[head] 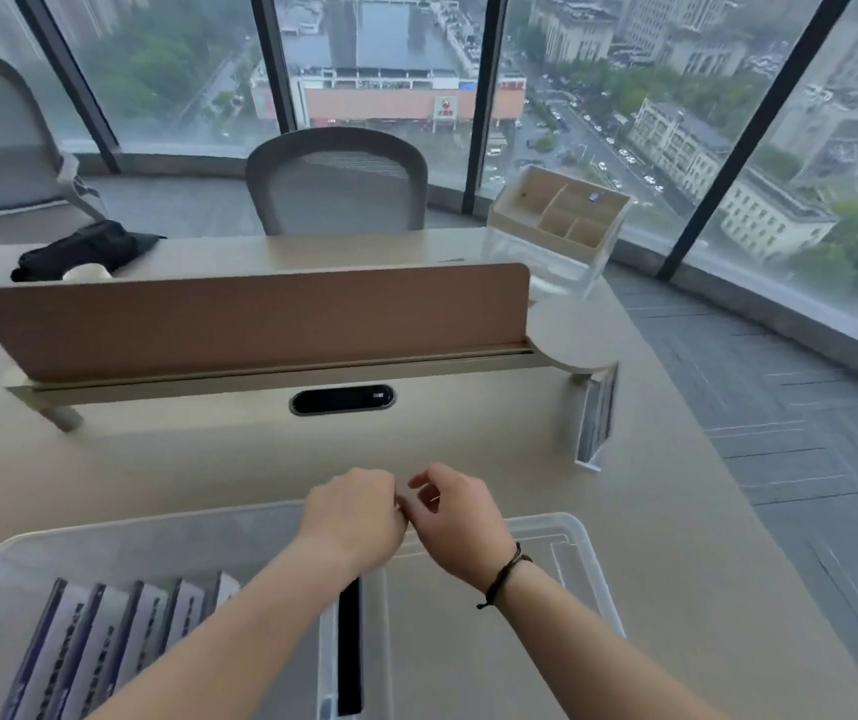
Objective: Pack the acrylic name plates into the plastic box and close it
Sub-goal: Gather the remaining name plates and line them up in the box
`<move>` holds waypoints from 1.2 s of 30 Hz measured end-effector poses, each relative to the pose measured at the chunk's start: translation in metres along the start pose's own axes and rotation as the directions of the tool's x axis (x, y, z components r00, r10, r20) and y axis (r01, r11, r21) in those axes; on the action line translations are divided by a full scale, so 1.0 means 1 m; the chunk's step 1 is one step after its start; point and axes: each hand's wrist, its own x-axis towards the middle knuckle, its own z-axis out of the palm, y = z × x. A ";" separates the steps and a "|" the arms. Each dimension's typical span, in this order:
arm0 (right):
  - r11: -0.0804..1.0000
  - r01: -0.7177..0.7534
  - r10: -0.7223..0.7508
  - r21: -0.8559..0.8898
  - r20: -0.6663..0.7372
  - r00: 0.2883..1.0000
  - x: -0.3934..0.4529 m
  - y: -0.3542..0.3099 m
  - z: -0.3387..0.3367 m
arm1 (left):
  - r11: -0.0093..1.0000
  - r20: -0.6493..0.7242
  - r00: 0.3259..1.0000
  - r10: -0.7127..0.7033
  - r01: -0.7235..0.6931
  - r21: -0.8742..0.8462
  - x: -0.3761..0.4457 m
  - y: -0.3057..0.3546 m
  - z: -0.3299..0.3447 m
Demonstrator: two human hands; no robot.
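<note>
A pale beige worktop (468, 439) carries a clear plastic box (585, 553) at 6 o'clock, name plates (596, 423) standing at 3 o'clock, a brown divider panel (250, 319) across the centre, a black bag (84, 249) at 10 o'clock and a wooden organiser (559, 218) at 1 o'clock

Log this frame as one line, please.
phase: packing | plastic box: open, name plates inside | one name plate on desk | left hand, right hand: over box, curled, empty

A brown divider panel (250, 319) crosses the desk (676, 537) (mesh chair (338, 184) behind, wooden organizer (562, 215) far right).
</note>
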 end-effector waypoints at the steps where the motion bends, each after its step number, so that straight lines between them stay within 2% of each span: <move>1: 0.999 -0.034 0.034 0.014 -0.022 0.999 0.005 0.014 -0.014 | 1.000 0.007 1.000 0.025 -0.025 -0.008 0.011 0.019 0.001; 4: 0.986 -0.147 0.152 0.076 -0.079 0.985 0.015 0.058 -0.058 | 0.995 0.022 0.995 0.101 -0.100 -0.026 0.045 0.080 0.010; 11: 0.952 -0.276 0.297 0.132 -0.180 0.938 0.043 0.149 -0.151 | 0.975 0.019 0.978 0.210 -0.208 -0.078 0.126 0.215 0.037; 17: 0.936 -0.323 0.350 0.139 -0.273 0.896 0.068 0.203 -0.205 | 0.968 0.005 0.976 0.217 -0.214 -0.131 0.183 0.279 0.055; 24: 0.915 -0.377 0.402 0.144 -0.254 0.880 0.080 0.247 -0.214 | 0.987 0.126 0.979 0.159 -0.156 -0.039 0.232 0.315 0.084; 30: 0.918 -0.374 0.395 0.131 -0.237 0.888 0.096 0.270 -0.209 | 0.993 0.152 0.982 0.115 -0.108 -0.053 0.252 0.314 0.103; 34: 0.937 -0.345 0.348 0.056 -0.240 0.906 0.103 0.278 -0.206 | 0.992 0.145 0.983 0.114 -0.104 -0.071 0.257 0.302 0.104; 36: 0.958 -0.284 0.265 -0.026 -0.285 0.921 0.103 0.280 -0.205 | 0.988 0.157 0.976 0.149 -0.141 -0.060 0.260 0.292 0.103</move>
